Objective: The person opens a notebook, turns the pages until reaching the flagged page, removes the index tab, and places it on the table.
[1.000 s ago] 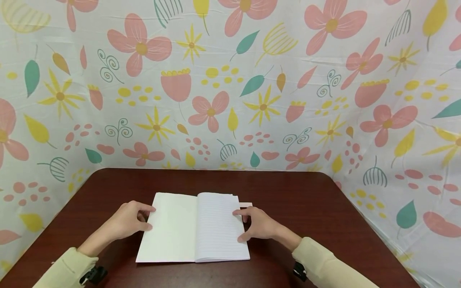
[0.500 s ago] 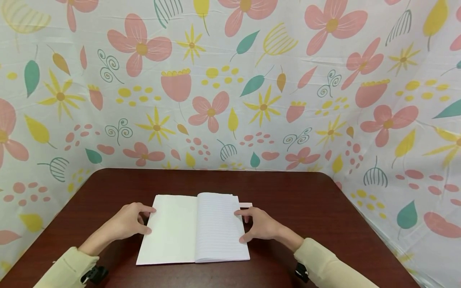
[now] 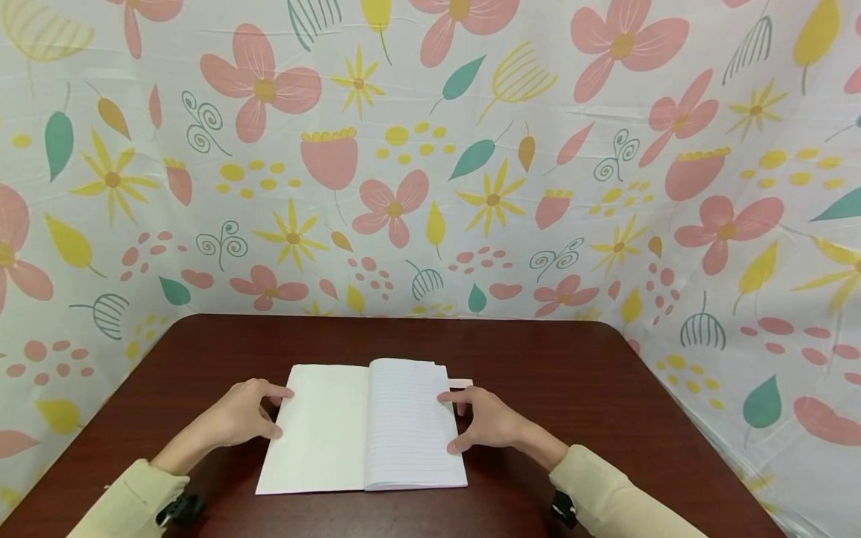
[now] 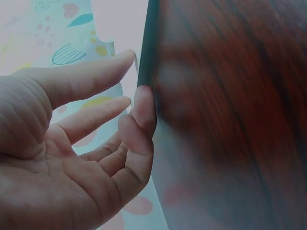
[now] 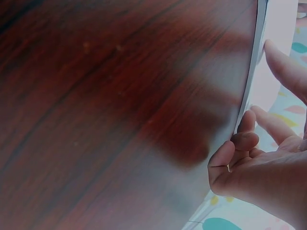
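An open notebook (image 3: 323, 433) lies on the dark brown table, its left page blank and its right page ruled. At its left edge, my left hand (image 3: 235, 415) holds on with thumb and index fingertip at the page margin. In the left wrist view, the other fingers (image 4: 144, 110) curl in against that edge. My right hand (image 3: 489, 420) grips the opposite edge, index fingertip and thumb over the ruled page. The right wrist view shows its remaining fingers (image 5: 223, 155) bent beside the edge. A pale pink strip (image 3: 460, 383) juts out past the right side.
The glossy wooden table (image 3: 538, 359) runs back to a flower-printed cloth (image 3: 430, 187) that hangs behind it and on both sides. A small black device (image 3: 180, 511) sits at the left cuff, another black device (image 3: 563, 509) at the right cuff.
The left page has sunk slightly and lies flatter than a second ago. My left thumb has shifted a little toward the near side. The right hand has barely moved.
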`<state>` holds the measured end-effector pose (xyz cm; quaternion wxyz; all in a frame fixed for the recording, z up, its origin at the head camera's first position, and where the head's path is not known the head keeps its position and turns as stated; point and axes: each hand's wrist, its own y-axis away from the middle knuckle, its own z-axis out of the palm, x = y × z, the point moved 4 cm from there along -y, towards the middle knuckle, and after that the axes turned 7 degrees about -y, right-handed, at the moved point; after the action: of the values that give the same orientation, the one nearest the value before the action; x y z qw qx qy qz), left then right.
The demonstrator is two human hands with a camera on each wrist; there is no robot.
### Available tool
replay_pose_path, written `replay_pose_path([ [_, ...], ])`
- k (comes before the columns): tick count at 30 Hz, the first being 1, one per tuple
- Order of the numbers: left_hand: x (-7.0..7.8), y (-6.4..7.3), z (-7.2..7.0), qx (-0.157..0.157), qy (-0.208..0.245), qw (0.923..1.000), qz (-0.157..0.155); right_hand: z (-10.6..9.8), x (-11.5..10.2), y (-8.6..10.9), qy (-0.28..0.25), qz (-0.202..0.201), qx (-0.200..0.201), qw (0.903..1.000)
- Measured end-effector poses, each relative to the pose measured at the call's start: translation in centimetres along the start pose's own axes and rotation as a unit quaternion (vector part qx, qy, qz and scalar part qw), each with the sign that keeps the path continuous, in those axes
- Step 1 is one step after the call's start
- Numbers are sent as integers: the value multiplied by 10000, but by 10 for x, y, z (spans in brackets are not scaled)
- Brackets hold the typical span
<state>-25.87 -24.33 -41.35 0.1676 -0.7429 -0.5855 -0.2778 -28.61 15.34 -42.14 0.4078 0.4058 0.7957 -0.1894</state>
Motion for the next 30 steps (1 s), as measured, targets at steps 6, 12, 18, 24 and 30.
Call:
replay_pose_path([
  [6,2,-1,0,41,-34,10000,30,0,0,0,34,9,46,10000],
  [12,2,-1,1,63,-52,10000,14,1,-1,0,54,-29,83,9999],
  [18,3,0,1,67,-36,10000,-65,2,-1,-1,48,-146,87,9998],
  [24,3,0,0,70,-20,9999,-69,2,-3,-2,182,-135,162,9996],
  [30,2,0,1,29,19,10000,-85,3,-6,-5,254,-160,124,9995],
])
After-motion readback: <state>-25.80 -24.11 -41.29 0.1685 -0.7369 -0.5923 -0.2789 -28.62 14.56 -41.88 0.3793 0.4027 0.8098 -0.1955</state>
